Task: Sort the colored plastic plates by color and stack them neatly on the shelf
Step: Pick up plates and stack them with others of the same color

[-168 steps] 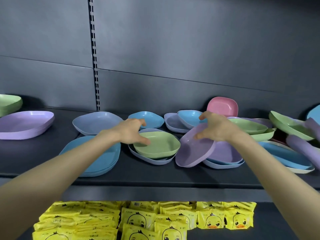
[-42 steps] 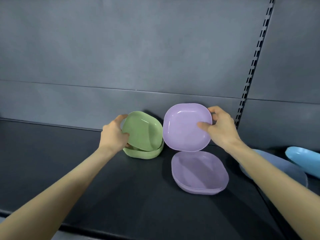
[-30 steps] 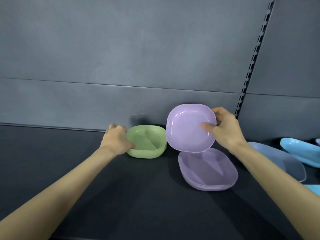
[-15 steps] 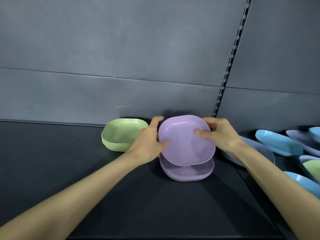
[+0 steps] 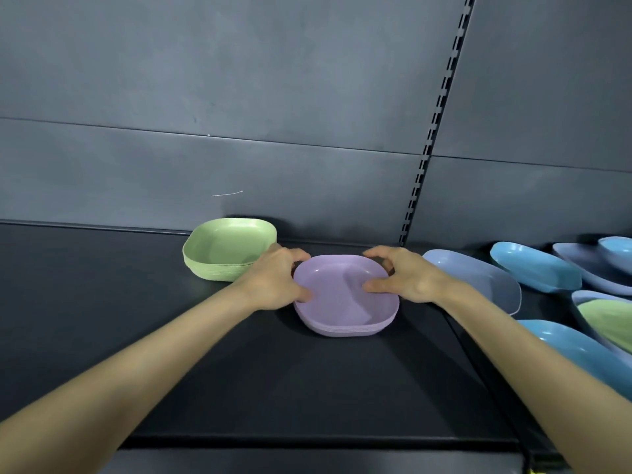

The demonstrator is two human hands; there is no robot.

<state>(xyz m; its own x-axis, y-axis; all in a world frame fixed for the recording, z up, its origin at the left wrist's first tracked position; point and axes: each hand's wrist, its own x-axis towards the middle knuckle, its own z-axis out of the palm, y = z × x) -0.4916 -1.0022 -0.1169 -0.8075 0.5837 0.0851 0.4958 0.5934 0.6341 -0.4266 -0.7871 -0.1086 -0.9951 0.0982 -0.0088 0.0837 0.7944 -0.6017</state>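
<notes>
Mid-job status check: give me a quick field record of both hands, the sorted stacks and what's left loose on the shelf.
left hand: grips left rim of purple stack
right hand: grips its right rim
purple stack: nested, flat on the shelf
green stack: nested, rear left of the purple stack
unsorted plates: blue, periwinkle and green, loose on the right

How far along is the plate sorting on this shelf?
Partway, it seems. Done: a green stack sits at the back of the shelf. In hand: the left hand and right hand grip the sides of the purple stack beside it, apparently squaring it. Left: on the right, blue plates, a greyish-blue plate and one green plate lie loose and mixed.
</notes>
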